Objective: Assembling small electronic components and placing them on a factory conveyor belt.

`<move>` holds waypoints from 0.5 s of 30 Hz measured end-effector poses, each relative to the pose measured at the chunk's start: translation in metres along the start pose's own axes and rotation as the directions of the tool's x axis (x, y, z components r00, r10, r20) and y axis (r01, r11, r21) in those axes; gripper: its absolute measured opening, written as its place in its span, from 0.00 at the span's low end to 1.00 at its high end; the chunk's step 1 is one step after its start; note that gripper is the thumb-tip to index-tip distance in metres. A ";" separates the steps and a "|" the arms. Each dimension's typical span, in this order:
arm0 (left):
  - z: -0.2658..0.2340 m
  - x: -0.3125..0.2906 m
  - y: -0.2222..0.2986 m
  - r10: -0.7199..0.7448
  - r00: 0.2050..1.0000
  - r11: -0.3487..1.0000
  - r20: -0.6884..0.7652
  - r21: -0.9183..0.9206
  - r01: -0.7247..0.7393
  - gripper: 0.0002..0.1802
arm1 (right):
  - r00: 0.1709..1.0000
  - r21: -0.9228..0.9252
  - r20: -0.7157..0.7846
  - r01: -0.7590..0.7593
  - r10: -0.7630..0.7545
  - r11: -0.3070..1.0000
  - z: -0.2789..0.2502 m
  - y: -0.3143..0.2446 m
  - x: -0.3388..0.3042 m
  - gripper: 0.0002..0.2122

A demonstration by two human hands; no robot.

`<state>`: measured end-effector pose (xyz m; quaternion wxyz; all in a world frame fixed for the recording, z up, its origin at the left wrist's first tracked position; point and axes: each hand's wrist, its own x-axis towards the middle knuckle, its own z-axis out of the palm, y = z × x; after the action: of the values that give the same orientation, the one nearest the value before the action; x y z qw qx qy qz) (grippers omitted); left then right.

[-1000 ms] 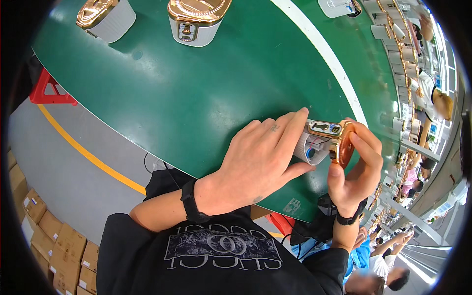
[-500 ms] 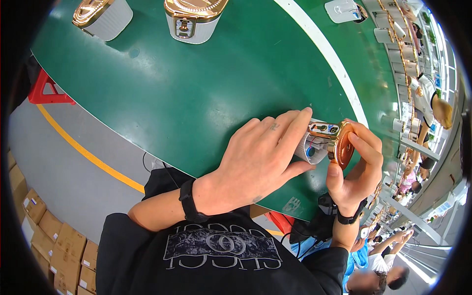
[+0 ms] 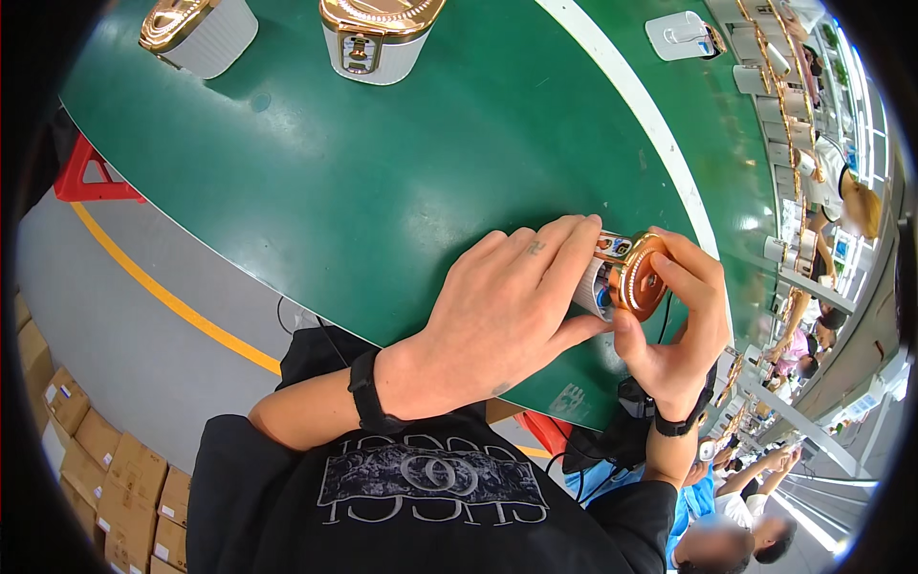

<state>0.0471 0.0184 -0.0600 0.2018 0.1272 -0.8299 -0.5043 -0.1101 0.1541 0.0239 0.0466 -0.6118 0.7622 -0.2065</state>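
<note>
1. Under the left hand (image 3: 512,304), gripped by thumb and fingers: white plastic container (image 3: 586,294), mostly covered
2. Right hand (image 3: 687,320) pinches glossy gold rounded lid (image 3: 643,275) at container's right end, hence nearer it
3. Container between hands, long axis roughly left-right, over smooth green table (image 3: 316,206)

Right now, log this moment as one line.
left hand: holding white container | right hand: holding gold lid | lid: gap showing | upper left: two lidded containers, green table
</note>
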 end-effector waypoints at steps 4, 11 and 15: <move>-0.005 -0.003 -0.004 -0.016 0.999 0.995 0.038 -0.098 0.019 0.43 | 0.998 -0.040 0.059 -0.017 0.019 0.999 -0.001 -0.005 -0.002 0.27; -0.044 0.020 -0.006 -0.200 0.896 0.793 0.397 -0.471 0.386 0.41 | 0.980 -0.049 0.121 -0.153 0.158 0.987 -0.005 -0.021 -0.008 0.26; -0.024 0.010 -0.009 -0.099 0.946 0.866 0.310 -0.440 0.235 0.39 | 0.983 -0.016 0.085 -0.160 0.161 0.987 -0.006 -0.022 -0.009 0.25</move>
<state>0.0500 -0.0088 -0.0562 0.0636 0.0748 -0.6878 -0.7193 -0.0894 0.1608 0.0365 0.0930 -0.5569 0.8071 -0.1723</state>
